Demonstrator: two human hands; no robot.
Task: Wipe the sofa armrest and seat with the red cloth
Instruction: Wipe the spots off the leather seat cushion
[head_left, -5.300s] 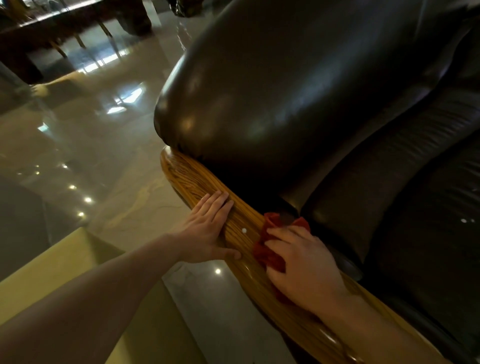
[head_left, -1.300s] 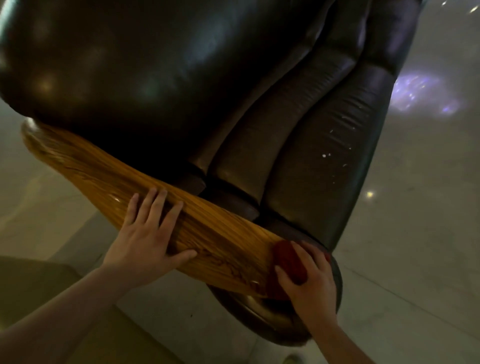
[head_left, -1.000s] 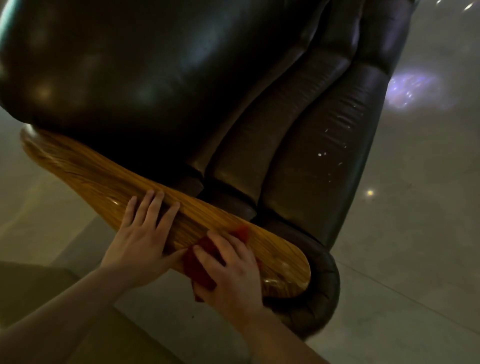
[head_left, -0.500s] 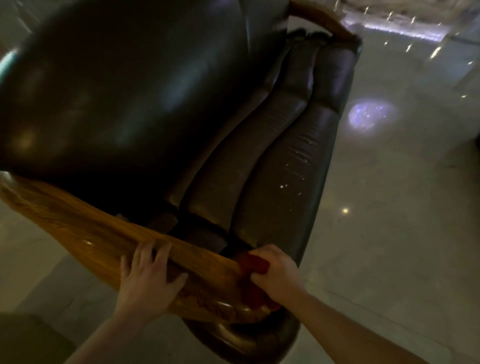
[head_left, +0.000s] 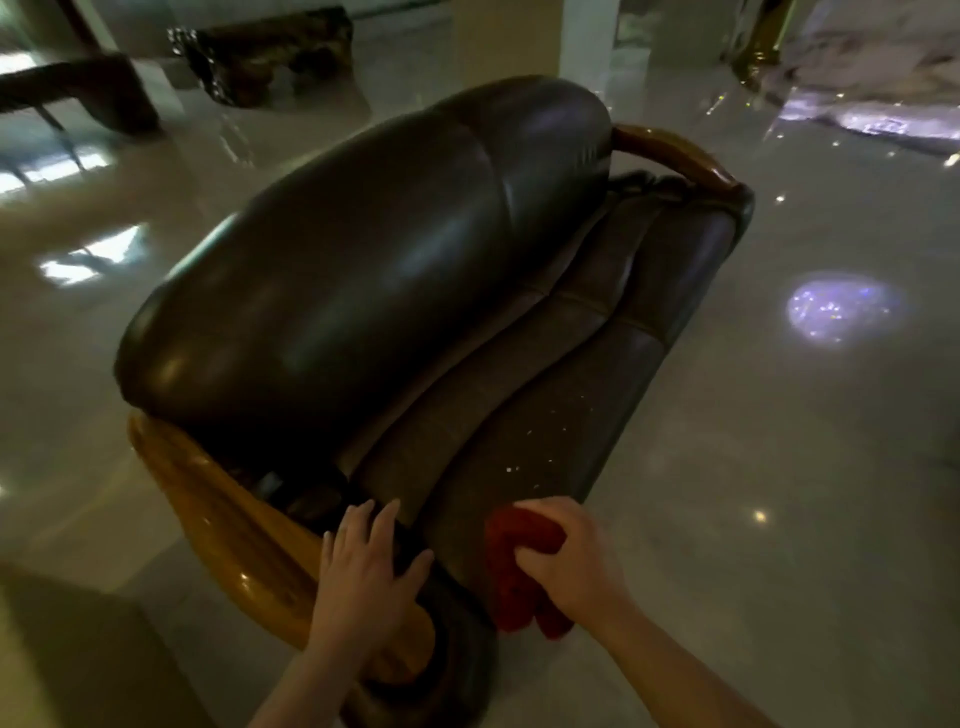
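- wooden armrest (head_left: 223, 525) on the left, glossy floor (head_left: 779, 467) all round
- left hand (head_left: 363, 577) flat on the armrest's front end, fingers spread, grip open
- right hand (head_left: 571, 561) fisted round the red cloth (head_left: 511, 566), pressed on the leather seat (head_left: 545, 431) edge

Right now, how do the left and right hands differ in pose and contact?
The left hand lies flat, fingers spread, on the glossy wooden armrest; the right hand is curled, gripping the bunched red cloth against the dark leather seat cushion. Both are bare and touch the sofa's near end.
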